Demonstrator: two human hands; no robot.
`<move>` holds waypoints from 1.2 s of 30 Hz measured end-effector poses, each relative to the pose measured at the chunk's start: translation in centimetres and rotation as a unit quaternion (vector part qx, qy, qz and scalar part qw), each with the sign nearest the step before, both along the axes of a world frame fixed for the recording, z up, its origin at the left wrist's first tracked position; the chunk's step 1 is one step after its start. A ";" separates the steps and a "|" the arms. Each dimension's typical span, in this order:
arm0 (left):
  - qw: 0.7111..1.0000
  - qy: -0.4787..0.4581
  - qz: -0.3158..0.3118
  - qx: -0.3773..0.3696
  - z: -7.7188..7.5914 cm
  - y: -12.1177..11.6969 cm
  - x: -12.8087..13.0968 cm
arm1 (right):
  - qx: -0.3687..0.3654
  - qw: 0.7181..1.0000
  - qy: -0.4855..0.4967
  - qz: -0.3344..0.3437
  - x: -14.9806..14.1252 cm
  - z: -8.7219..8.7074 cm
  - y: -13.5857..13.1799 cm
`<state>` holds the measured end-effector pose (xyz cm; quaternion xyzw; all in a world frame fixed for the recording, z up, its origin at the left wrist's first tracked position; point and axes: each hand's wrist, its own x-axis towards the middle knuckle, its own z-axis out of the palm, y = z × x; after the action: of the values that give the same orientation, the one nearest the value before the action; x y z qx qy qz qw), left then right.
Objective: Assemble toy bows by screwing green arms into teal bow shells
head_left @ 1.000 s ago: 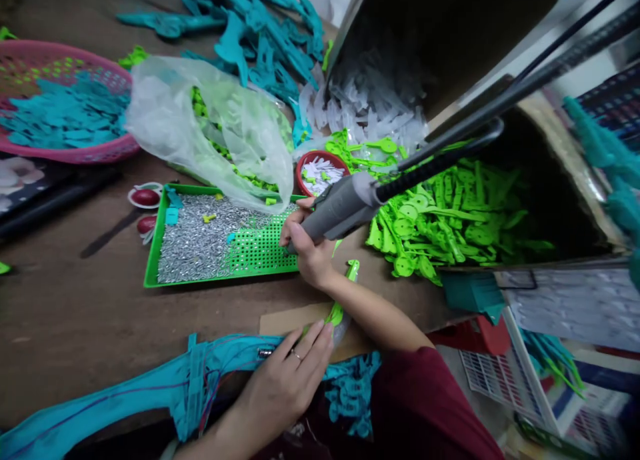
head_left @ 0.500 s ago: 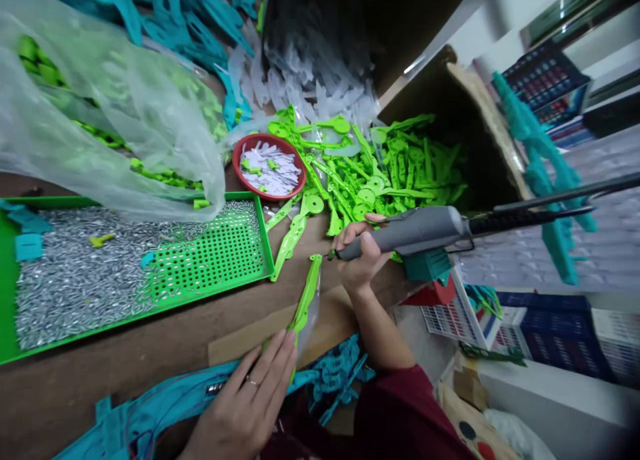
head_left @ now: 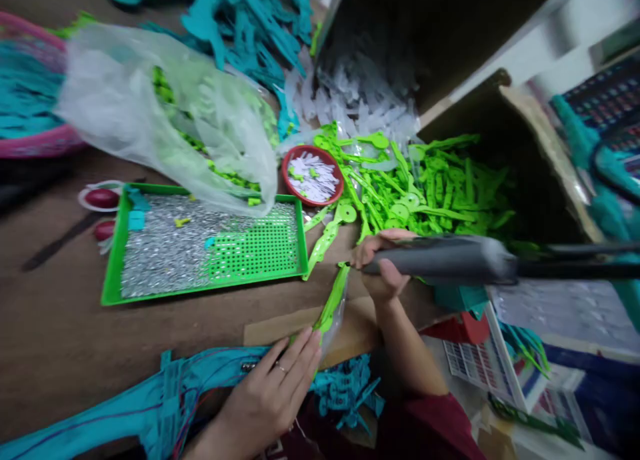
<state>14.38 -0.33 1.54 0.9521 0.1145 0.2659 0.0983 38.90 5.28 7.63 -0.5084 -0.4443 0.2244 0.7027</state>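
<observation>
My right hand [head_left: 383, 263] is closed round a grey powered screwdriver [head_left: 445, 260] that lies almost level, its tip pointing left at the upper end of a green plastic strip [head_left: 333, 303]. My left hand [head_left: 273, 393] rests with fingers stretched flat, pressing the lower end of that strip down on a piece of cardboard [head_left: 295, 327] at the table's front edge. A ring shows on one finger. Just left of the screwdriver tip is a green perforated tray [head_left: 205, 250] half covered with small silver screws.
A red bowl [head_left: 313, 175] of white bits sits behind the tray. Several green plastic parts [head_left: 425, 187] spill from a dark box. A clear bag [head_left: 165, 120] of green pieces lies over the tray's back edge. Teal parts [head_left: 245, 27] lie behind, teal strips [head_left: 125, 400] in front.
The view swung left. My right hand lowered the screwdriver from over the tray to level, its tip now at the strip's upper end. My left hand stayed on the strip.
</observation>
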 end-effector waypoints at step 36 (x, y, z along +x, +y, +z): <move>0.985 0.108 0.126 0.055 4.4 10.0 -4.3 | 0.014 0.999 0.041 0.031 -6.9 -3.9 12.5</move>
<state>10.03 9.65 5.97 0.9572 0.2283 0.1781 -0.0018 31.97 17.75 3.75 -0.4747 -0.4341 0.2604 0.7200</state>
